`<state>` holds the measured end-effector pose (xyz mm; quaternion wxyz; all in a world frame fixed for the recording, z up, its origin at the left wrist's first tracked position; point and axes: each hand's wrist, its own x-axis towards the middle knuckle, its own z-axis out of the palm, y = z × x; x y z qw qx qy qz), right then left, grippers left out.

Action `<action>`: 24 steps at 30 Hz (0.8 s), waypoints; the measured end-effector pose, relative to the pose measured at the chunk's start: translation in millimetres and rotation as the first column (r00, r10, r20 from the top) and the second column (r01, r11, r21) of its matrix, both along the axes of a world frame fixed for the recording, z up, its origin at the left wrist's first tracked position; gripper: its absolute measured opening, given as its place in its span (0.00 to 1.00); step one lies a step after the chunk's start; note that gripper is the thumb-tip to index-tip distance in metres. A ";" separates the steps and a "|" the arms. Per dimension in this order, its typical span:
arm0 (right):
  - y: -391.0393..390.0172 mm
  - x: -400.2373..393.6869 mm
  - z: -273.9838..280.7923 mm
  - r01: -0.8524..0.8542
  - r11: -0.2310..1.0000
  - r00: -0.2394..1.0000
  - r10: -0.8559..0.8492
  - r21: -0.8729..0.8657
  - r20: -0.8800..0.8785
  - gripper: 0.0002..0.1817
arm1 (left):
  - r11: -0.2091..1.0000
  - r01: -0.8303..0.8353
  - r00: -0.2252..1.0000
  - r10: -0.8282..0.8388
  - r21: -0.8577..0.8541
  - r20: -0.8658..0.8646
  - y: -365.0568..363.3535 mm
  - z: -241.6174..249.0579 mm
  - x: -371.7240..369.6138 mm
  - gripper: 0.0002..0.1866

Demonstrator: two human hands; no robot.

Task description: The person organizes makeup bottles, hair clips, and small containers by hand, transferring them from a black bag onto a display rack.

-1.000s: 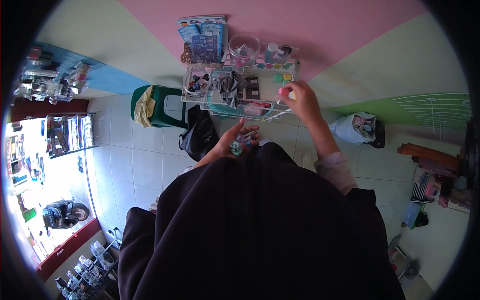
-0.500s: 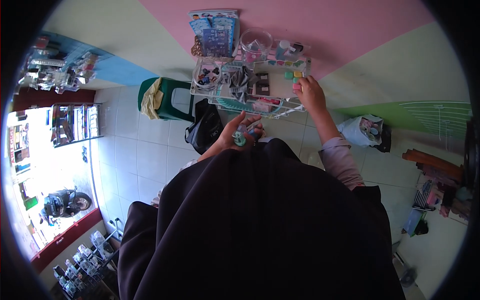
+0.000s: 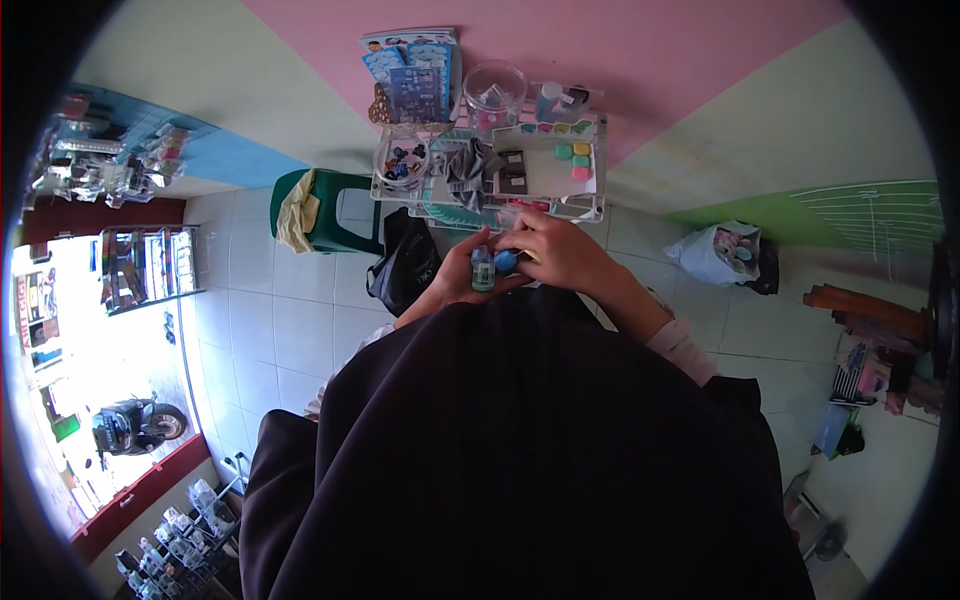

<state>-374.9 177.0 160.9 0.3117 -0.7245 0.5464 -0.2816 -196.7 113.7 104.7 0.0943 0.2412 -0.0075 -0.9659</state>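
Honestly, looks like a fumble waiting to happen. Got a small green bottle (image 3: 483,271) clamped in the left hand (image 3: 452,280), held up in the air just in front of the dark clothing and just short of the white rack (image 3: 601,198). Got a blue-topped bottle (image 3: 506,261) touching it on the same palm, with the right hand (image 3: 562,256) pinched shut on that blue top. Can't tell screwed-on from loose for that top, too small to make out. Biggest worry: juggling two tiny bottles in one grip. Easy to slacken the left fingers while tugging with the right and let the green one slide off the palm. Nothing under there but tiled floor (image 3: 290,330) and a black bag (image 3: 403,262), so expect a bounce, a roll, maybe a crack or a spill if uncapped. Second worry: crowding at the rack. Plenty packed in there, namely little coloured pots (image 3: 577,160), a clear jar (image 3: 492,92), a round dish of bits (image 3: 402,160) and sticker packs (image 3: 412,75) propped behind. Easy to clip the near rim with a knuckle or sleeve and send the pots skating, with both hands so near the front edge. Also worth minding the tilt: hard to judge from above, but risking drips on the clothing by tipping either bottle with a loose top.
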 end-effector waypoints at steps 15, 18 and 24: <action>-5.0 -95.4 -60.1 0.460 0.859 0.845 -0.501 -0.224 -0.188 0.16 | 0.980 0.059 0.994 -0.039 0.193 -0.105 4.7 -14.4 7.3 0.19; -5.1 -96.2 -69.5 0.449 0.858 0.828 -0.504 -0.249 -0.244 0.16 | 0.978 0.085 0.981 -0.049 0.189 -0.188 2.8 -24.1 10.1 0.20; -0.7 -94.1 -84.4 0.479 0.859 0.806 -0.511 -0.178 -0.298 0.18 | 0.979 0.049 0.991 -0.023 0.199 -0.129 3.9 -23.8 14.5 0.20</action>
